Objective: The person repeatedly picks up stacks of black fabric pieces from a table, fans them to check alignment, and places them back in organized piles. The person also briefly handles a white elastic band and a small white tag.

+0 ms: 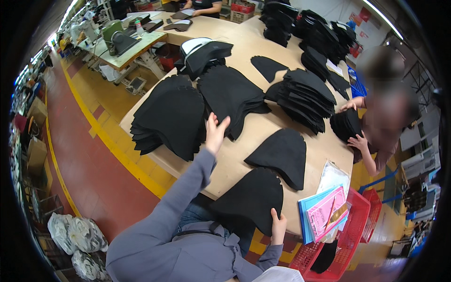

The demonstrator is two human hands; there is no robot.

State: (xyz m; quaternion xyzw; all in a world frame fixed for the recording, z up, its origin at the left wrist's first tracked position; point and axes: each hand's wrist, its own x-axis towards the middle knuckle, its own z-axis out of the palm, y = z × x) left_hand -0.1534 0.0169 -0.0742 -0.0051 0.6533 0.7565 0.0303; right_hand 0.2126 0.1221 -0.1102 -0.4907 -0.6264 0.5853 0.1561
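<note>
My right hand [278, 226] grips the edge of a black curved fabric panel [251, 197], thumb on top, at the table's near edge. My left hand [217, 133] is raised with fingers apart, between two piles of similar panels. Left of it is a thick stack of black panels [171, 113]; beyond it lies another stack of panels [230, 91]. Whether its fingertips touch either pile I cannot tell. A small pile of black panels [282, 155] lies just beyond the panel in my right hand.
Across the table [235, 162], a co-worker's hands [359, 141] hold a black bundle [346, 124]. More panels [305, 98] are piled nearby. Notebooks [326, 214] lie at the right edge, beside a red basket [347, 254]. A sewing machine [112, 37] stands far left.
</note>
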